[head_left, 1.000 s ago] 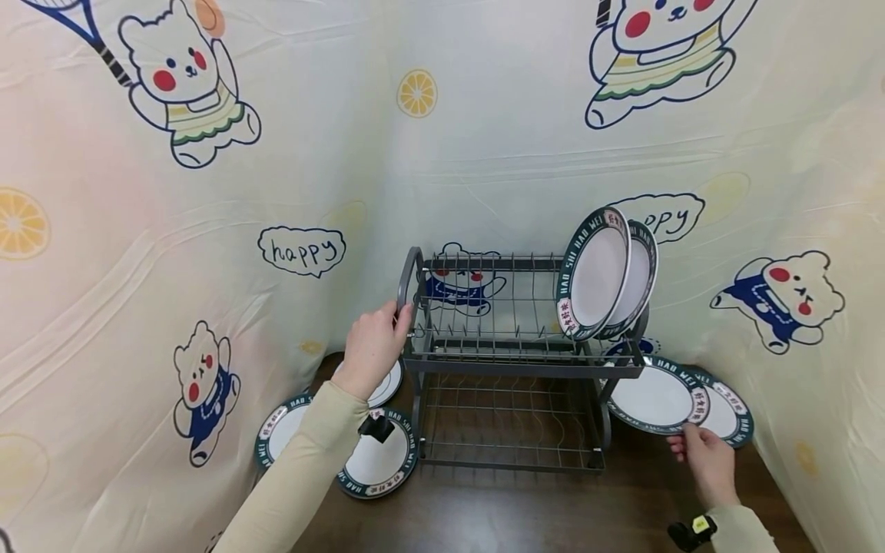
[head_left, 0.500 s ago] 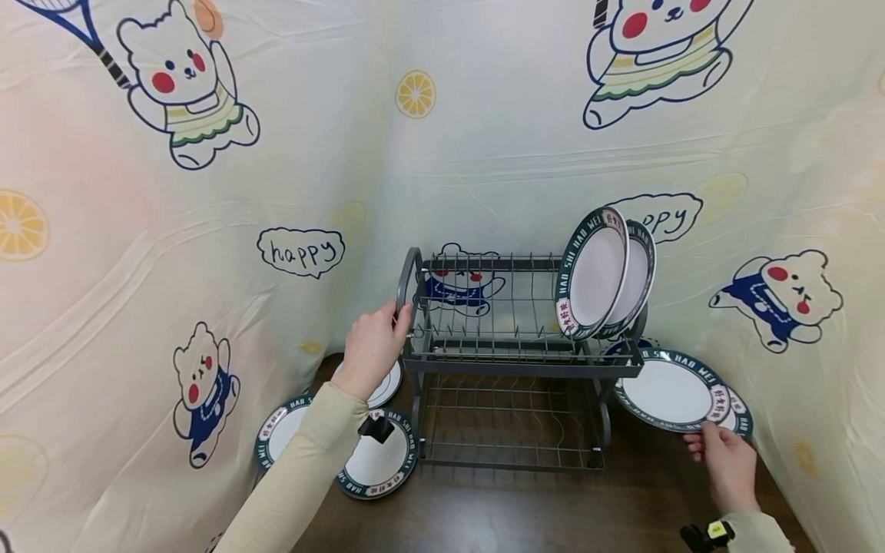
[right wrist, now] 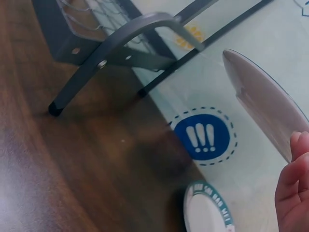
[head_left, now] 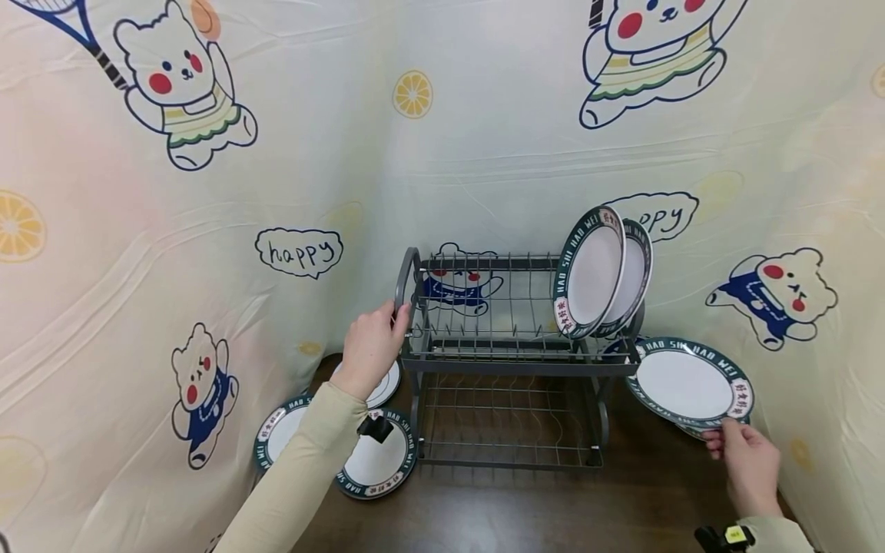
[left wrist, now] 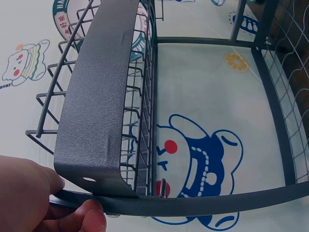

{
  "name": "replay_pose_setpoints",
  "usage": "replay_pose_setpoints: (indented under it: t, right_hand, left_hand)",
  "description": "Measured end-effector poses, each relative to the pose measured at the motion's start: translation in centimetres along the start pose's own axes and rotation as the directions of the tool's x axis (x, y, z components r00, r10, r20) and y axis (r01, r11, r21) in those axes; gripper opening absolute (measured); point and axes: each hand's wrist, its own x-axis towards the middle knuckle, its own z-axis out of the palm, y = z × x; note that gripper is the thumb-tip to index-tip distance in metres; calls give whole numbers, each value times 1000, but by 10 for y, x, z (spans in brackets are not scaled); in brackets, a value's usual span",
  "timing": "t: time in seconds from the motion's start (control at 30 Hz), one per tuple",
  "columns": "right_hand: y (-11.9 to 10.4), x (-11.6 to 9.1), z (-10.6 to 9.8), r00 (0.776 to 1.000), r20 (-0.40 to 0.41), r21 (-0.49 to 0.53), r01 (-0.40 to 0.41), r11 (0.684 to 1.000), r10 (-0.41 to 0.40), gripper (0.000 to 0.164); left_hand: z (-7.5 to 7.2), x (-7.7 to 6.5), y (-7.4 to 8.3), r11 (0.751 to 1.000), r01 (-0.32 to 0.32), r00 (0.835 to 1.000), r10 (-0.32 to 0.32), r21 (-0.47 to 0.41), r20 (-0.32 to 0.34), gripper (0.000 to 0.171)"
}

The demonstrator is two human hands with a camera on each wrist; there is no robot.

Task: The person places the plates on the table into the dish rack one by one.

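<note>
My left hand (head_left: 373, 347) grips the left side frame of a dark two-tier dish rack (head_left: 512, 369); in the left wrist view its thumb and fingers (left wrist: 94, 217) close round the bar. Right of the rack, my right hand (head_left: 750, 461) pinches the near rim of a white plate (head_left: 684, 384) with a green lettered border. The right wrist view shows that plate (right wrist: 270, 101) edge-on, raised off the table. Another plate (right wrist: 205, 212) lies below it, mostly covered in the head view. Two matching plates (head_left: 588, 276) stand upright at the right end of the rack's upper tier.
Several plates (head_left: 379, 461) lie on the brown wooden table (head_left: 484, 511) left of the rack, partly behind my left forearm. A pale printed cloth (head_left: 429, 177) hangs close behind and on both sides. The rack's foot (right wrist: 55, 108) stands on the table near the right-hand plates.
My right hand has moved rightward with the pinched plate, which now covers most of the plate beneath. My left hand keeps its grip on the rack.
</note>
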Motion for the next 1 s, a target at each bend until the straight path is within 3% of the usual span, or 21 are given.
replay_pose_setpoints:
  t: [0.4, 1.0]
  right_hand:
    - [-32, -10, -3, 1000, -21, 78, 5, 997, -3, 40]
    - [-84, -29, 4, 993, 17, 218, 109, 970, -115, 41]
  left_hand:
    - [0, 0, -1, 1000, -7, 1000, 7, -4, 1, 36]
    - [1, 0, -1, 1000, -26, 1000, 26, -4, -15, 36]
